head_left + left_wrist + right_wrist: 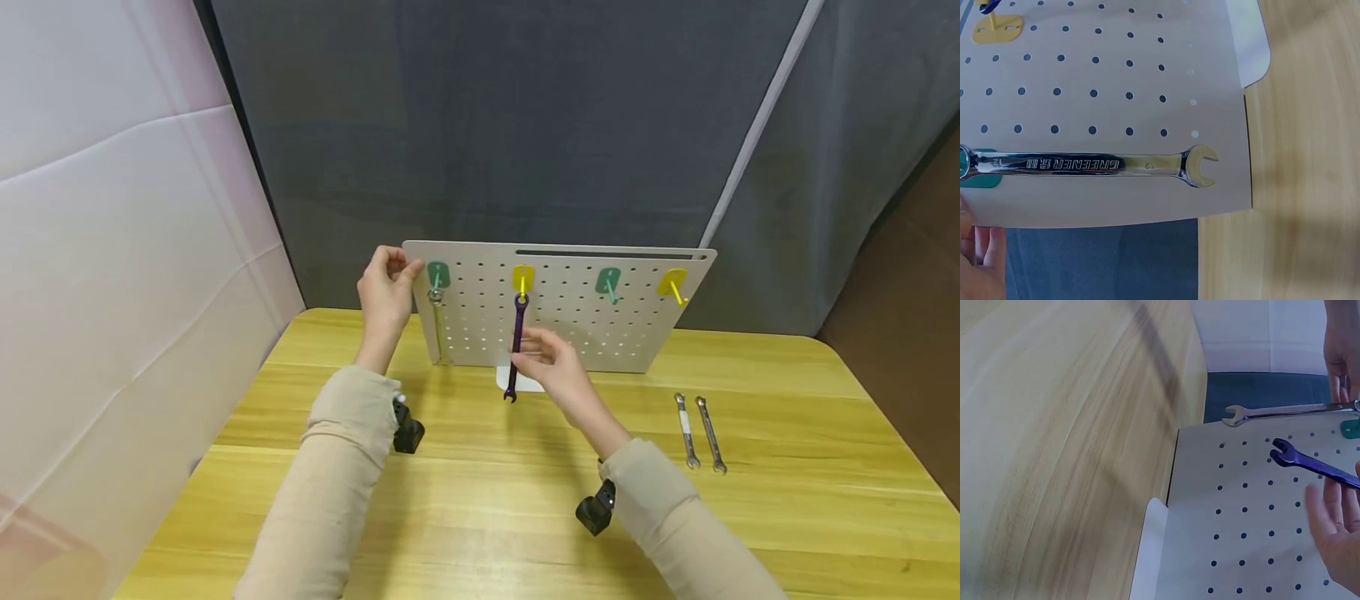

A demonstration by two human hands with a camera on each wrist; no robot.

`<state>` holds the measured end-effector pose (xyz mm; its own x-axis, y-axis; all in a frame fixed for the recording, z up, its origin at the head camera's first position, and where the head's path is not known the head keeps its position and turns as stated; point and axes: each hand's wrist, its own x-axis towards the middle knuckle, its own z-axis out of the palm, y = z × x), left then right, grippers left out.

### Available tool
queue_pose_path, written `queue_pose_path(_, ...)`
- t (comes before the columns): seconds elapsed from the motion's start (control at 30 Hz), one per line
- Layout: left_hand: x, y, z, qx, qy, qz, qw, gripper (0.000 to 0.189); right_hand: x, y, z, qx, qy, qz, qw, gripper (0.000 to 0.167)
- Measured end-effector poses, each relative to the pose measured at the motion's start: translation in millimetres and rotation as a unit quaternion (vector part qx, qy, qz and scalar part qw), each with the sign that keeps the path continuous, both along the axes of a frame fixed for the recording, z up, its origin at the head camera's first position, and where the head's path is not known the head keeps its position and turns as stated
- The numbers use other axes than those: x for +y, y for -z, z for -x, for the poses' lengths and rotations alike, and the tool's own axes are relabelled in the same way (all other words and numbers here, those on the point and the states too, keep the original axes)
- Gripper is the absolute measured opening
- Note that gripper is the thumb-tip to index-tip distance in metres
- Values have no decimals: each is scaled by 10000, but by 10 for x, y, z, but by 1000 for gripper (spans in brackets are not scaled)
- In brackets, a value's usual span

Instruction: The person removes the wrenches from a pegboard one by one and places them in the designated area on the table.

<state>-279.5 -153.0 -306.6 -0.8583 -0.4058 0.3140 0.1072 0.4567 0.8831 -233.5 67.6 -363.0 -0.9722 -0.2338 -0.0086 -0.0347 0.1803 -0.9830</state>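
Observation:
A white pegboard stands on the table, and my left hand pinches its upper left edge, thumb in front. Near that hand, a shiny chrome wrench hangs from the left green hook. A purple wrench hangs by its ring end from the left yellow hook, its open end downward. My right hand is beside the purple wrench's shaft. In the right wrist view its fingers extend behind the shaft, with the thumb held apart from it.
Another green hook and another yellow hook are on the board's right half, with nothing hanging on them. Two silver wrenches, a left one and a right one, lie on the wooden table at right. A dark curtain hangs behind.

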Motion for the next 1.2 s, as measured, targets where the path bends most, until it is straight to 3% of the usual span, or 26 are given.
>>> queue_pose_path(0.13,-9,-3,-7,-3,26,10,10000,26,-2,-16,-19,-146,2,362,9992,45)
queue_pose_path(0.37,-6,1,-12,26,32,62,10000,27,25,-72,-93,-29,3,702,9975,43)
queue_pose_path(0.6,-5,-11,-23,-33,44,25,10000,27,25,-102,-102,-389,145,626,9972,43)
queue_pose_path(1.2,-7,7,-9,61,63,50,9999,26,103,-150,-112,-137,-195,656,9976,52)
